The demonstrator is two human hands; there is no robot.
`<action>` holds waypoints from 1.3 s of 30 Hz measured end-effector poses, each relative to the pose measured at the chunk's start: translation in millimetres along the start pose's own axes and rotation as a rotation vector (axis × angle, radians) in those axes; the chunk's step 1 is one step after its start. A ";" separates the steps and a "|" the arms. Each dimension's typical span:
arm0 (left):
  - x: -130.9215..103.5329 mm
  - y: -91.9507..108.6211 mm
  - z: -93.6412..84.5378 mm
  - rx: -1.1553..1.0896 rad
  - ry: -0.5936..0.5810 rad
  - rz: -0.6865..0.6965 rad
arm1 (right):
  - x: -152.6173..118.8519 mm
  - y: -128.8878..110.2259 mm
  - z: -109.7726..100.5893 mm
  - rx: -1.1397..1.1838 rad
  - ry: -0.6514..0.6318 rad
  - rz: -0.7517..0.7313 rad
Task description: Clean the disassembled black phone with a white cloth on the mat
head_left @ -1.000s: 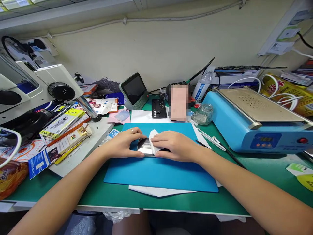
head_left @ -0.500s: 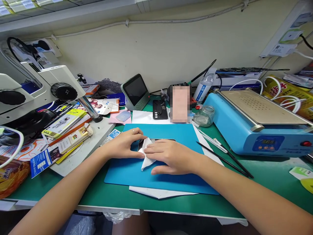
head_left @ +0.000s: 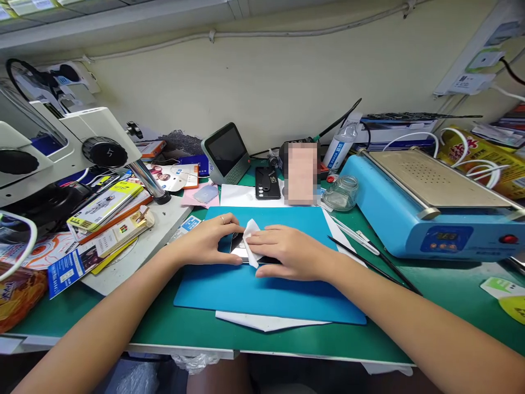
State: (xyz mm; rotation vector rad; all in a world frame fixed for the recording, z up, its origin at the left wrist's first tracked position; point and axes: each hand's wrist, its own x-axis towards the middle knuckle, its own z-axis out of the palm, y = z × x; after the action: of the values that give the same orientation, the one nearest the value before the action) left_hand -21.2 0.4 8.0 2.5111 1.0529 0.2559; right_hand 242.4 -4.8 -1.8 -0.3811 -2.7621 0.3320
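A flat phone (head_left: 238, 246) with a dark edge and a shiny surface lies on the blue mat (head_left: 229, 293), mostly covered by my hands. My left hand (head_left: 207, 241) grips its left end, thumb at the near edge and fingers at the far edge. With its fingers laid together, my right hand (head_left: 293, 253) presses a folded white tissue (head_left: 251, 229) onto the phone's surface. The right thumb rests by the near edge. What lies under the right palm is hidden.
Tweezers (head_left: 356, 236) and dark thin tools (head_left: 394, 273) lie right of the mat. Behind stand a black phone case (head_left: 267, 183), a glass jar (head_left: 341, 194) and a bottle (head_left: 341, 145). A blue heating plate machine (head_left: 410, 219) is at right, a microscope stand (head_left: 102, 137) at left.
My right hand and the tissue have slid a little away from me across the phone, and more of its near edge shows. My left hand keeps its place.
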 end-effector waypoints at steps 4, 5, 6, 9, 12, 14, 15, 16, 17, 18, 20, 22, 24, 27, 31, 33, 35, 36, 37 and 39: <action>-0.1 -1.1 0.8 0.004 0.007 0.007 | 0.5 0.6 -0.6 0.036 -0.016 -0.049; -0.3 -1.4 1.0 0.001 0.007 0.007 | 0.1 2.3 -1.1 0.036 -0.011 -0.045; -0.5 -1.6 1.1 -0.004 0.009 0.005 | -0.5 4.4 -1.9 0.030 0.001 -0.033; -1.0 -1.4 1.1 -0.014 0.012 0.004 | -2.0 8.4 -4.1 0.004 0.040 0.017; -0.8 -0.2 0.5 -0.012 0.008 0.007 | -0.3 4.4 -4.2 0.005 0.023 0.012; -0.5 0.3 0.4 -0.010 0.013 0.008 | 1.3 0.7 -3.8 0.007 0.004 0.003; -0.4 0.3 0.5 -0.008 0.017 0.007 | 1.7 -0.2 -3.7 0.001 0.006 0.008; -0.3 0.2 0.7 -0.008 0.021 0.007 | 1.6 -0.2 -3.9 -0.010 0.018 0.022; -0.2 0.0 0.9 -0.008 0.023 0.008 | 1.3 0.3 -4.3 -0.024 0.035 0.041; -0.2 -0.2 1.0 -0.008 0.023 0.008 | 0.8 1.2 -4.6 -0.037 0.052 0.059; -0.2 -0.5 1.1 -0.009 0.016 0.005 | 0.1 2.4 -4.7 -0.053 0.071 0.073; -0.1 -0.3 0.7 -0.009 0.006 -0.002 | 0.2 2.1 -3.8 -0.051 0.062 0.039; -0.2 0.2 0.1 -0.009 -0.001 -0.008 | 0.3 1.9 -2.8 -0.034 0.046 -0.006; -0.4 0.7 -0.2 -0.006 0.006 -0.011 | -1.0 4.6 -2.7 -0.042 0.051 0.003; -0.5 0.6 0.2 -0.006 0.004 -0.006 | -1.6 6.3 -3.5 -0.057 0.055 0.034; -0.4 0.3 0.5 -0.010 -0.001 -0.002 | -0.7 5.5 -3.4 -0.023 0.032 0.000; -0.4 -0.3 0.6 -0.012 0.007 -0.003 | -0.7 6.2 -3.9 -0.010 0.020 -0.014; -0.5 -0.5 0.7 -0.011 0.011 -0.005 | -1.2 7.3 -4.6 -0.019 0.022 -0.005; -0.6 -0.7 0.7 -0.011 0.013 -0.007 | -1.9 8.6 -5.4 -0.034 0.028 0.012; -0.8 -1.0 0.7 -0.010 0.016 -0.008 | -3.1 10.1 -6.5 -0.063 0.046 0.052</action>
State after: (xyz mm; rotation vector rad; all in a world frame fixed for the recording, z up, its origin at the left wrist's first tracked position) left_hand -22.2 0.2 6.9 2.4993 1.0655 0.2779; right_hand 249.7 5.0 0.5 -0.4710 -2.7261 0.2460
